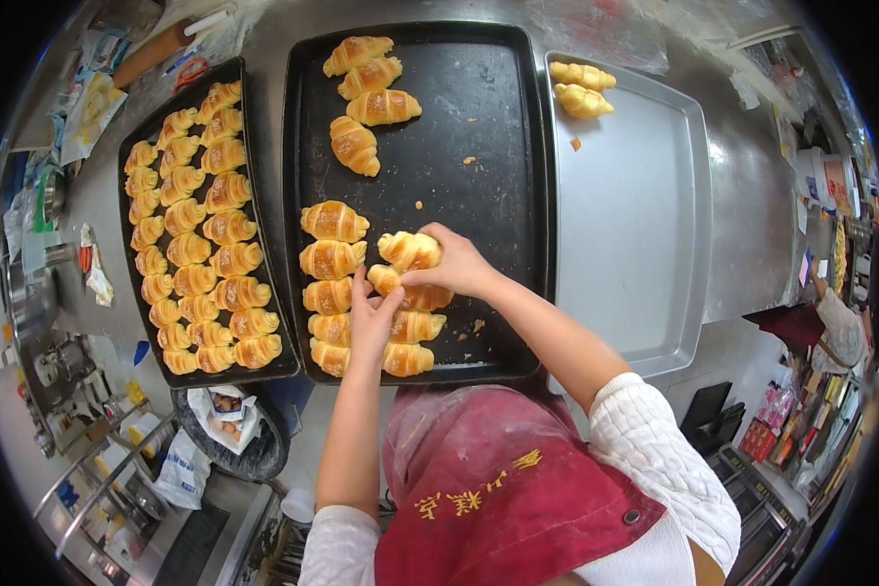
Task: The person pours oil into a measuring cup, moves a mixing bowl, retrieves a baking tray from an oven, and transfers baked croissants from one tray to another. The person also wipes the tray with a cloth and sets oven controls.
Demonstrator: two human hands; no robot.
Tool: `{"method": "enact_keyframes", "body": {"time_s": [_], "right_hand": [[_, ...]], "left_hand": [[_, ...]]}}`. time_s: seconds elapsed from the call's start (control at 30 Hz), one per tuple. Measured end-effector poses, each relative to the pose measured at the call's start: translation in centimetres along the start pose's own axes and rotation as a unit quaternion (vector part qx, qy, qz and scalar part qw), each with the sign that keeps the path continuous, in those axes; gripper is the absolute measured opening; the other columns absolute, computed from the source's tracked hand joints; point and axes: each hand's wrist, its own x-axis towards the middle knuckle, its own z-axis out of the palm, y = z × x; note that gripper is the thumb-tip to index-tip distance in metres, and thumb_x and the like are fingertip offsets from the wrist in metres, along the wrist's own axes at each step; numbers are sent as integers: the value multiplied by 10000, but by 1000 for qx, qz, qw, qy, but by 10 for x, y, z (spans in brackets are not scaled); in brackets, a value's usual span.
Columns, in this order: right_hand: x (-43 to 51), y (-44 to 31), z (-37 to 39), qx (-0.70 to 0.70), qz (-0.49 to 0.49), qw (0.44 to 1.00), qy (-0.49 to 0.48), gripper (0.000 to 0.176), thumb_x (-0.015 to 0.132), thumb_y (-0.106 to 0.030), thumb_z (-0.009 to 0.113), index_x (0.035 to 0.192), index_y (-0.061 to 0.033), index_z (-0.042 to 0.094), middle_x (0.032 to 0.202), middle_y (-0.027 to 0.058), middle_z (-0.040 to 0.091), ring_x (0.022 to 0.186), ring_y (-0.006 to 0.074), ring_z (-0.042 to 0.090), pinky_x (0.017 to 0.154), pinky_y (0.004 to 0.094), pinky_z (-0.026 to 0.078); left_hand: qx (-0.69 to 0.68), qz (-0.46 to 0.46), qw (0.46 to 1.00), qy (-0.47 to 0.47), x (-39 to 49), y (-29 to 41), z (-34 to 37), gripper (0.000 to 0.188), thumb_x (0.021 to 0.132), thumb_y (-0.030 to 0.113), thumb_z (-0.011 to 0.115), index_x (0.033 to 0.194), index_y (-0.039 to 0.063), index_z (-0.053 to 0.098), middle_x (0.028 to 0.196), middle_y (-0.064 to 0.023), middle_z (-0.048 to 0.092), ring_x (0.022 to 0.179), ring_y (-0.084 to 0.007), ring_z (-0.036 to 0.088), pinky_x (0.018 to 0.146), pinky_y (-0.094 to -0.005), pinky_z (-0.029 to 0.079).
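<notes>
My right hand (454, 264) grips a golden croissant (408, 250) from its right side, above the large black baking tray (476, 183). Just below it, another croissant (426, 297) is partly covered by my right thumb. My left hand (373, 315) reaches in between two columns of croissants, thumb and forefinger apart. Its fingertips are beside the left column's croissant (327, 296) and the small roll end (384, 278); whether they press on either cannot be told. More croissants (333, 221) line the tray's left side, and a loose group (383, 108) lies near its far edge.
To the left, a smaller black tray (253, 183) bears three columns of croissants. On the right is a silver tray (630, 220) with two paler croissants (583, 100) in its far corner. Red-handled scissors (190, 73) and a rolling pin (154, 58) lie at the far left.
</notes>
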Motion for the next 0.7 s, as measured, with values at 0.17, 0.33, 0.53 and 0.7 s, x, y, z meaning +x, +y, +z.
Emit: {"method": "enact_keyframes", "body": {"time_s": [0.17,0.33,0.53,0.7], "right_hand": [[-24,15,-8,332,94,938,-4,497,723,-229,783,1112,-13,561,1025,78,631,930,128,602,840,268,470],[-34,28,16,625,64,775,75,347,838,-157,674,1135,-17,561,1064,68,625,972,146,601,892,289,466],[-37,39,1,591,-24,805,50,487,849,-217,656,1256,-16,477,1171,75,583,1072,170,564,967,312,422],[-48,40,-10,527,72,834,-144,543,835,-272,668,1272,-18,471,1196,85,574,1101,175,555,973,324,427]], "left_hand": [[-56,-40,988,-141,5,12,-17,407,804,117,695,1154,17,511,1046,-57,594,1005,-129,548,898,-263,423],[-55,-59,974,-214,17,15,-31,492,814,198,694,1213,13,474,1150,-85,568,1075,-175,543,942,-307,417],[-92,-109,964,-224,24,5,-29,412,850,148,651,1193,2,476,1118,-88,575,1046,-174,556,925,-311,437],[-74,-116,958,-253,24,12,-20,344,857,69,619,1175,17,499,1091,-56,574,1012,-131,549,913,-264,426]]}}
